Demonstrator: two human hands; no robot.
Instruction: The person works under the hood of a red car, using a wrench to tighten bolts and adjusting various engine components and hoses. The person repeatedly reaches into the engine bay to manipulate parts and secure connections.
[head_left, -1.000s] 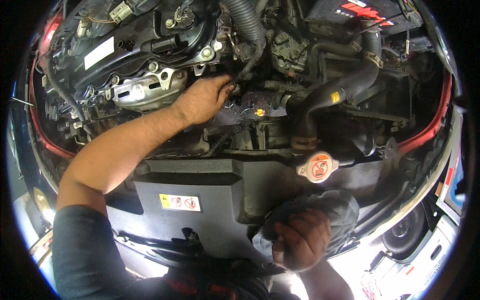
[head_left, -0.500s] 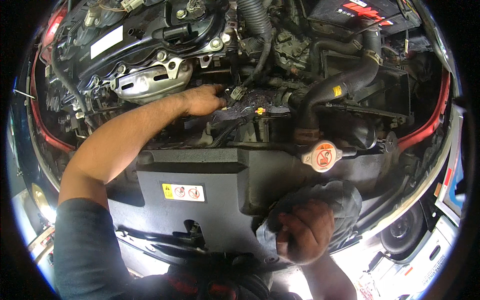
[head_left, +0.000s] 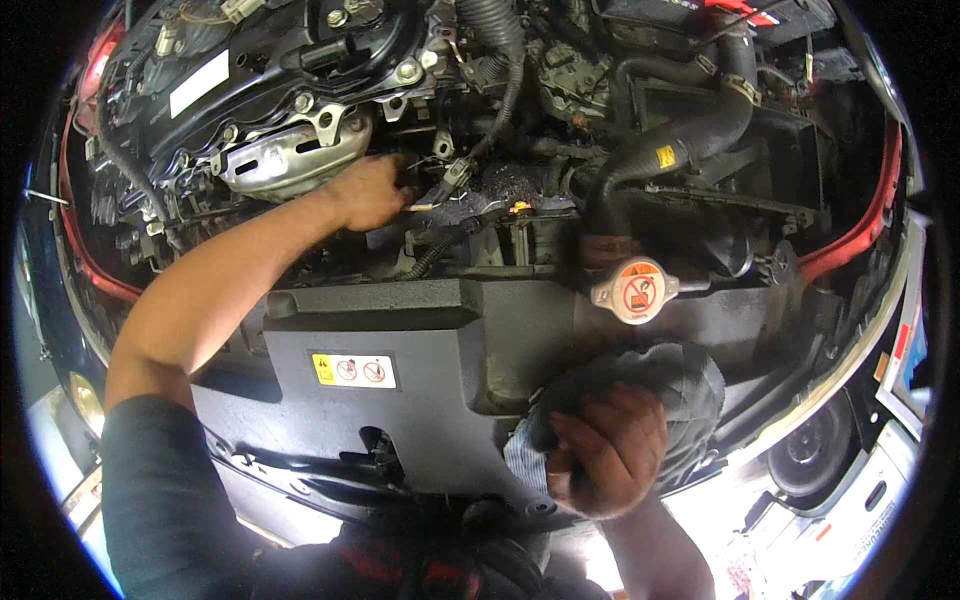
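Note:
My left hand [head_left: 375, 192] reaches into the engine bay just below the silver slotted metal shield [head_left: 290, 155]. Its fingers are bent around something I cannot make out, with their tips partly hidden. Just right of it sit a grey connector [head_left: 455, 175] and a corrugated harness [head_left: 500, 95]. Closed on a crumpled grey cloth [head_left: 680, 400], my right hand [head_left: 610, 450] rests over the black front cover [head_left: 380, 315], below a silver radiator cap [head_left: 637, 291].
The engine top [head_left: 260, 70] fills the upper left, a curved black hose [head_left: 680, 140] the right, and part of a battery [head_left: 660, 15] the top right. Red body panels [head_left: 870, 220] edge the bay. A black wheel [head_left: 810, 450] and white equipment [head_left: 850, 520] lie at lower right.
My left hand has moved leftward, away from the grey connector, which now shows more fully. My right hand still grips the cloth. The whole view has shifted slightly.

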